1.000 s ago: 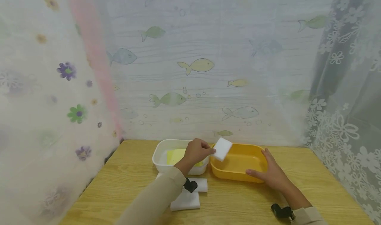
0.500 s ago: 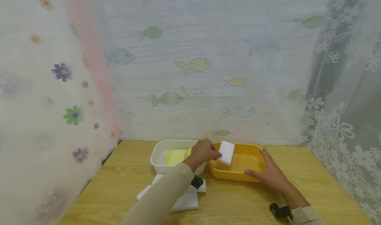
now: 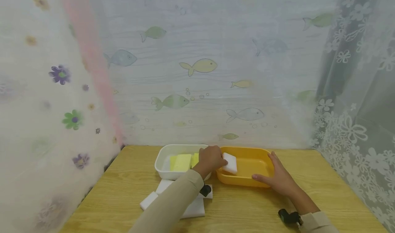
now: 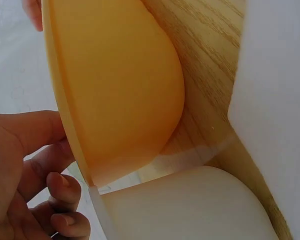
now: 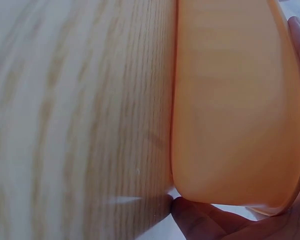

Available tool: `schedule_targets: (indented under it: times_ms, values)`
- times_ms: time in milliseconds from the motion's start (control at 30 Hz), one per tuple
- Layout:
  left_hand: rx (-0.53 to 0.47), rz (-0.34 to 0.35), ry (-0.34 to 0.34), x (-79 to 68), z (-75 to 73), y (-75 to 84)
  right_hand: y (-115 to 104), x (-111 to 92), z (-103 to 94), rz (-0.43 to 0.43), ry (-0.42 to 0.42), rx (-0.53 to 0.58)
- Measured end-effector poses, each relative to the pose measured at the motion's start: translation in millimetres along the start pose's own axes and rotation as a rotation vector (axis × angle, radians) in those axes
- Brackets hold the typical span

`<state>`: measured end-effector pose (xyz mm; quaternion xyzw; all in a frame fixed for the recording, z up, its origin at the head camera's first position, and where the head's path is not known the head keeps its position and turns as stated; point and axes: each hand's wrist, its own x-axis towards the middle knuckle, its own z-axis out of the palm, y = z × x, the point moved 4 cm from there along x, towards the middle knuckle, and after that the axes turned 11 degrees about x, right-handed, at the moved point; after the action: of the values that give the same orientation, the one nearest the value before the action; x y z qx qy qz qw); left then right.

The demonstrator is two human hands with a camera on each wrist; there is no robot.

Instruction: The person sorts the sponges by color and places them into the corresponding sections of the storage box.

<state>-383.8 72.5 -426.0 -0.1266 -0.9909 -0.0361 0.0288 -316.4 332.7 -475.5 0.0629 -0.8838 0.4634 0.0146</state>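
Observation:
My left hand (image 3: pixel 211 159) pinches a white sponge block (image 3: pixel 229 163) between thumb and fingers, at the left end inside an orange plastic basin (image 3: pixel 240 181). From the left wrist, the basin wall (image 4: pixel 120 85) hides the sponge, and the fingers show at the rim. My right hand (image 3: pixel 279 178) holds the basin's right end, thumb over the front rim and fingers round the side. In the right wrist view, fingertips (image 5: pixel 190 215) touch the end of the basin low down. A white basin (image 3: pixel 169 175) holding yellow sponges (image 3: pixel 182 162) stands against the orange one's left side.
Several white sponge blocks (image 3: pixel 195 209) lie on the wooden table (image 3: pixel 240 209) in front of the white basin, partly under my left forearm. Behind the basins hangs a fish-print curtain (image 3: pixel 197 89), and a flowered sheet (image 3: pixel 46 140) hangs at the left.
My left hand has moved right and down, bringing the white sponge from above the rim to inside the orange basin. My right hand keeps its hold on the basin.

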Motion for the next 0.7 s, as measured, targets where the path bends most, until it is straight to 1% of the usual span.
schedule_targets:
  times_ms: [167, 333, 467, 567, 700]
  values:
    - [0.095, 0.014, 0.004, -2.0, -1.2, 0.9, -1.1, 0.9, -0.2, 0.001, 0.000, -0.008]
    - [0.155, 0.012, 0.009, -6.3, -4.2, 2.1, -0.5, 1.0, 0.8, 0.003, 0.000, -0.009]
    - [0.164, 0.024, 0.010, -8.3, -5.6, 1.9, -0.1, 0.5, 1.8, -0.001, 0.003, -0.010]
    - [0.166, 0.039, 0.022, -7.7, -5.0, -1.3, -0.1, 0.2, 2.2, 0.000, 0.003, -0.013]
    - [0.124, 0.064, 0.040, -8.5, -8.2, -8.4, -2.0, -0.8, 1.6, -0.002, 0.001, -0.018]
